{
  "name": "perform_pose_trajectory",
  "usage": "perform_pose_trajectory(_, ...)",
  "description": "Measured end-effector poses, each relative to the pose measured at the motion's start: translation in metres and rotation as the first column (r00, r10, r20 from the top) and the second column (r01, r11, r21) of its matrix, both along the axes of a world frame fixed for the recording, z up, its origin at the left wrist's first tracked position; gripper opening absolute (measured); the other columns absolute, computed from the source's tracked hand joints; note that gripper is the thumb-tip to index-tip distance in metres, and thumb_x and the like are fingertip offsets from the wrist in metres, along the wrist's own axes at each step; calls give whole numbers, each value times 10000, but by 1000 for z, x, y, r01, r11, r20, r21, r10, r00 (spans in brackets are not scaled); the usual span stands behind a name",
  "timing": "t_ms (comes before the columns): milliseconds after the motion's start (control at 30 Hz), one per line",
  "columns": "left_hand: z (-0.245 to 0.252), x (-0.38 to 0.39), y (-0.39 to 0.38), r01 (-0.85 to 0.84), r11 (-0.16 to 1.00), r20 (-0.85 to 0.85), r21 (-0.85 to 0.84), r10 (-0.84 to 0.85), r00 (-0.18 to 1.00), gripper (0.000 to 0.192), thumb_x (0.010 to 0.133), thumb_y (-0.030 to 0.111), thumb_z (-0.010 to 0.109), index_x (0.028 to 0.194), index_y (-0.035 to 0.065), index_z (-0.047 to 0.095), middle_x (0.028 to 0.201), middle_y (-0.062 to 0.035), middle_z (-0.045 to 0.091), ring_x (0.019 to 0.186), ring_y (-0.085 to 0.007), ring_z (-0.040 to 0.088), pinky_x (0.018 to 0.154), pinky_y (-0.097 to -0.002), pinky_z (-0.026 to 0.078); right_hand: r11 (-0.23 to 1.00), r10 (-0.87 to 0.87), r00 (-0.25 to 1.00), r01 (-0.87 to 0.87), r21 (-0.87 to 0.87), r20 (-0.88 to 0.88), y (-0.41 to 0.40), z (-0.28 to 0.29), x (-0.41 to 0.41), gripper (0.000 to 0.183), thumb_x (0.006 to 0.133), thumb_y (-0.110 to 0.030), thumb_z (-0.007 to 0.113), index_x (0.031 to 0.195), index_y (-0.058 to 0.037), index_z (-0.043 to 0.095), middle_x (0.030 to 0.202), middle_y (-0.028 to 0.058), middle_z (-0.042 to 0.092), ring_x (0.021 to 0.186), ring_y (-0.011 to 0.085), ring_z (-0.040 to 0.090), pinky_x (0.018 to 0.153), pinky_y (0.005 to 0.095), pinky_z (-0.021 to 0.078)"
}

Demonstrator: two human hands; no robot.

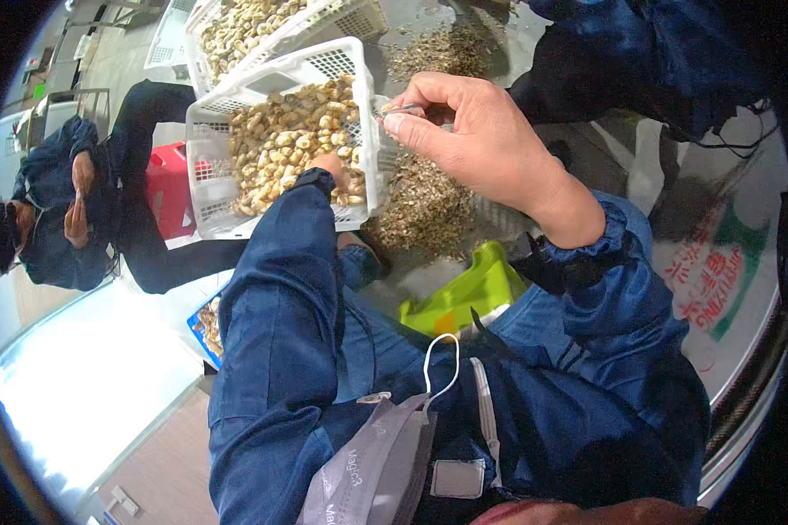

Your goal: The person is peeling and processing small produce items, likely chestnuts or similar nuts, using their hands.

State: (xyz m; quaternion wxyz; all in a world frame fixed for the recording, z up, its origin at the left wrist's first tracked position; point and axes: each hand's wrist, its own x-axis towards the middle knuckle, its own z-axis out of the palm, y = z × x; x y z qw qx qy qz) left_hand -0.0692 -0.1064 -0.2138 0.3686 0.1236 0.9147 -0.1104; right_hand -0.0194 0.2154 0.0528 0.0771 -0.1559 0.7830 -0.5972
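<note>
My left hand (pixel 333 169) reaches into a white plastic basket (pixel 194 144) and rests among pale brown mushrooms (pixel 282 141); its fingers are partly hidden, so whether it grips one is unclear. To the right of the basket's near wall, raised above the floor, my right hand (pixel 482 131) pinches a small metal blade (pixel 407 107) between thumb and fingers. Beneath that hand, a pile of brown trimmings (pixel 427 203) lies on the floor beside the basket.
A second white basket of mushrooms (pixel 236 33) stands behind the first. A green plastic stool (pixel 466 295) is between my legs. A red plastic stool (pixel 164 190) and a seated co-worker (pixel 72 203) are at left. More trimmings (pixel 446 52) and another person's dark clothing (pixel 630 59) lie beyond.
</note>
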Motion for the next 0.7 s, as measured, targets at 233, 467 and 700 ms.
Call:
perform_pose_trajectory(233,14,-5,1,-414,896,259,158,367,893,444,768,466,747,915,49,769,833,-158,737,775,-288,724,779,-392,574,994,-104,991,102,-36,-81,4,4,1,247,848,-246,644,813,-2,633,714,192,633,667,347,648,626,411,501)
perform_pose_trajectory(467,-1,1,-12,-142,925,-54,351,172,984,467,798,456,684,1032,54,730,967,-212,725,902,-355,712,859,-449,550,998,-44,985,37,-44,-168,-6,3,3,275,845,-296,641,834,-21,646,752,205,652,731,383,663,671,469,513)
perform_pose_trajectory(700,144,4,53,-486,668,23,564,576,817,365,889,308,642,1013,-35,626,825,-163,689,653,-220,696,525,-341,578,964,108,985,-71,257,-135,4,-7,8,285,878,-358,629,942,-81,661,816,181,683,799,396,666,721,485,526)
